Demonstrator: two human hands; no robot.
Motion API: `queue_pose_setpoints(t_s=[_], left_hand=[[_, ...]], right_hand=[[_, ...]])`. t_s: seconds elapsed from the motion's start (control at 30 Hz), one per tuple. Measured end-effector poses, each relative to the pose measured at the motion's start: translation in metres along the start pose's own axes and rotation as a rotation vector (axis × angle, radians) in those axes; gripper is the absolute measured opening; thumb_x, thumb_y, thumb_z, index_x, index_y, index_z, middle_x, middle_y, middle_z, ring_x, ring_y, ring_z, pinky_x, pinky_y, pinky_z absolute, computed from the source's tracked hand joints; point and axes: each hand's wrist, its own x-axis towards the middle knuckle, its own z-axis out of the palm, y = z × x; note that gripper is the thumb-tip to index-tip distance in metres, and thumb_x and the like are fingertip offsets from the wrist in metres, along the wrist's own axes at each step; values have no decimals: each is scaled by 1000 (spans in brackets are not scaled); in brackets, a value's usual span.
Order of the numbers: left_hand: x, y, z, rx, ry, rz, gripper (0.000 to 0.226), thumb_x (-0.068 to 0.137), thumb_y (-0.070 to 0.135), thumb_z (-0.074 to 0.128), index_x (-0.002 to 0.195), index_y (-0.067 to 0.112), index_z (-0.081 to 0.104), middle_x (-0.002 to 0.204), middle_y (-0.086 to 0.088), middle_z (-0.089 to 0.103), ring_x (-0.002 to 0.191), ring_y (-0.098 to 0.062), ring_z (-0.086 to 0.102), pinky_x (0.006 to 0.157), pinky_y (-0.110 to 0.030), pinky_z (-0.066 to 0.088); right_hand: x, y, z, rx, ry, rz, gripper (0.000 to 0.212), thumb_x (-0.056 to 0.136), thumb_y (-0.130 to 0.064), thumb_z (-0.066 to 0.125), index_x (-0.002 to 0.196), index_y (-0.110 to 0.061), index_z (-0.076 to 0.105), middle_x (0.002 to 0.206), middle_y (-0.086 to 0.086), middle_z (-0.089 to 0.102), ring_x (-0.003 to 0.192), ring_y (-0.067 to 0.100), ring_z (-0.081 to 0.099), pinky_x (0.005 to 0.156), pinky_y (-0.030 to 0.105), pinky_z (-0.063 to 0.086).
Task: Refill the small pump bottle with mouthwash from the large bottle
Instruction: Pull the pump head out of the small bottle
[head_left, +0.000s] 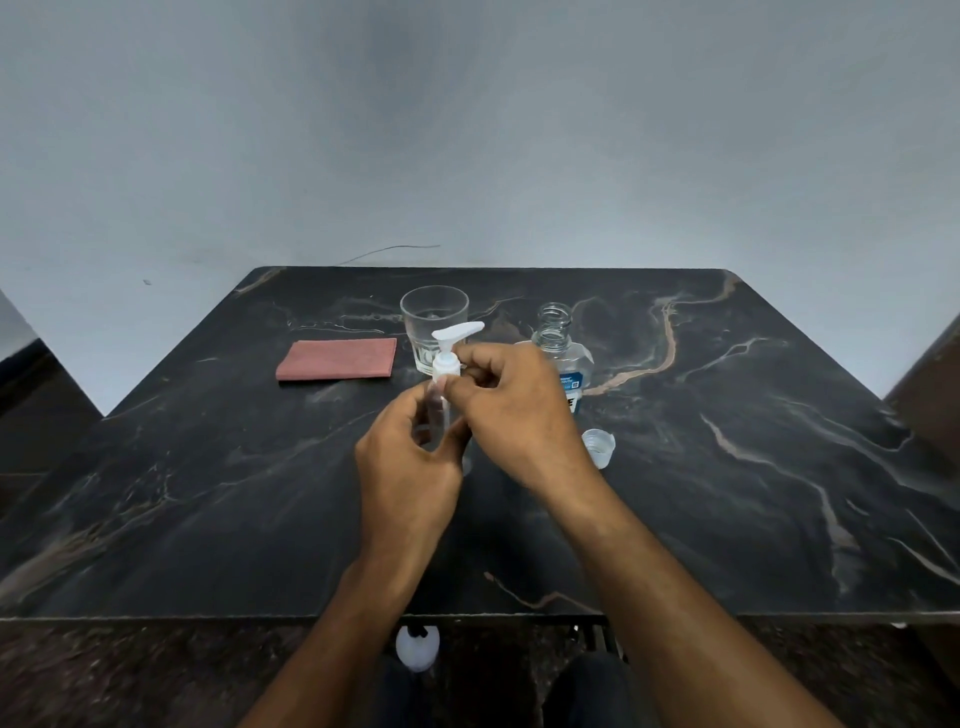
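Observation:
My left hand wraps around the small clear pump bottle above the middle of the dark marble table. My right hand pinches the collar of the white pump head, whose nozzle points right and whose tube reaches down into the bottle. Whether the collar sits on the neck or just above it is hidden by my fingers. The large clear mouthwash bottle with a blue label stands uncapped behind my right hand. Its clear cap lies on the table to the right of my hands.
An empty drinking glass stands just behind the pump head. A folded pink cloth lies to its left. A grey wall rises behind the table. Under the table's near edge a small white object shows.

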Motion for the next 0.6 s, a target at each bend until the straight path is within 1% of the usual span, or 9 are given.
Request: queue_pose_setpoints(t_s=[0.07, 0.1, 0.17, 0.3, 0.37, 0.43, 0.47, 0.53, 0.6], left_hand=[[0, -1, 1, 13, 21, -6, 22, 85, 20, 73, 100, 36, 73, 89, 15, 76, 86, 0, 73, 77, -32, 62], [0, -2, 1, 13, 33, -11, 18, 86, 21, 72, 99, 34, 73, 87, 13, 76, 85, -1, 73, 76, -34, 62], [0, -1, 2, 8, 39, -10, 14, 89, 23, 72, 100, 31, 72, 88, 11, 77, 86, -4, 74, 77, -36, 63], [0, 2, 1, 14, 30, 10, 22, 89, 20, 73, 106, 34, 73, 95, 14, 76, 90, -2, 73, 81, -32, 62], [1, 3, 0, 22, 23, 18, 28, 86, 18, 74, 104, 39, 71, 94, 16, 76, 89, 0, 72, 79, -29, 61], [1, 3, -1, 25, 14, 13, 30, 85, 18, 74, 102, 42, 70, 93, 17, 76, 89, 0, 72, 78, -29, 61], [1, 2, -1, 22, 17, 6, 28, 86, 17, 74, 101, 41, 70, 93, 16, 76, 89, 0, 72, 79, -31, 62], [2, 0, 0, 45, 29, 5, 18, 89, 19, 72, 101, 33, 71, 93, 13, 76, 89, -2, 73, 80, -34, 62], [2, -1, 0, 78, 35, 7, 13, 92, 24, 71, 104, 28, 71, 92, 12, 76, 88, -2, 72, 79, -33, 63]], right_hand=[[-3, 1, 6, -34, 47, -18, 20, 83, -18, 71, 66, -22, 62, 52, -13, 45, 51, 4, 41, 53, 17, 35], [-5, 0, 8, -48, 89, -14, 9, 82, -26, 76, 82, -23, 68, 60, -13, 50, 58, 3, 46, 58, 18, 39], [-8, 4, 14, -72, 203, -11, 30, 78, -36, 81, 98, -19, 67, 76, -9, 55, 71, 6, 51, 65, 22, 45], [-9, 1, 17, -95, 314, -95, 15, 79, -28, 77, 86, -18, 69, 69, -12, 50, 68, 8, 50, 66, 28, 48], [-7, 0, 15, -103, 280, -104, 8, 79, -24, 72, 75, -18, 69, 60, -11, 46, 63, 9, 47, 62, 32, 47], [-4, 2, 13, -85, 230, -94, 11, 78, -23, 69, 71, -14, 68, 53, -10, 42, 58, 8, 43, 59, 34, 47], [-3, 2, 14, -85, 202, -87, 12, 78, -26, 70, 74, -14, 69, 54, -12, 43, 59, 6, 44, 61, 32, 48], [-3, 2, 16, -121, 177, -75, 22, 77, -38, 77, 86, -21, 67, 65, -16, 48, 66, 2, 48, 64, 20, 46], [-3, 5, 19, -130, 224, -63, 35, 73, -44, 83, 91, -24, 61, 73, -16, 51, 72, 1, 50, 65, 14, 42]])
